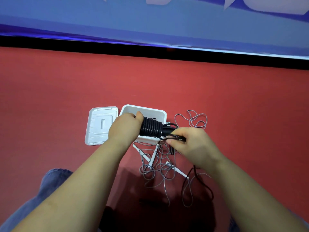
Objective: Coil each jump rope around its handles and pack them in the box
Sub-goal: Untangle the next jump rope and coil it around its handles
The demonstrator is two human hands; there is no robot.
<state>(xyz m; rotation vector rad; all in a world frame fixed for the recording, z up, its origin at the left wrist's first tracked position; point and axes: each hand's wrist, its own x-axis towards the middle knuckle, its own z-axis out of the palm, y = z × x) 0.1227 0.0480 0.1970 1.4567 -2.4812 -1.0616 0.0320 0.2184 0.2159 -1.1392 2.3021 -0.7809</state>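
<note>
Red floor (167,84) runs wide and bare ahead of you up to a black strip (150,47) at the base of a blue wall (150,22). Your left hand (124,127) curls around one end of the black jump rope (151,128), whose cord is wound in tight turns around its handles; you hold that bundle above the white box (143,109), which sits open on the floor. Your right hand (187,142) pinches the loose tail of the black cord at the bundle's other end, fingers closed on it. More black cord (190,174) trails down under your right wrist to the floor. Just left of the box, nearly touching its rim, lies the white lid (100,125), inner side up. Grey ropes (160,166) with white handles (154,155) sprawl tangled between you and the box's near edge, with more loops (197,120) to its right. Your knee in blue fabric (53,180) shows at lower left.
</note>
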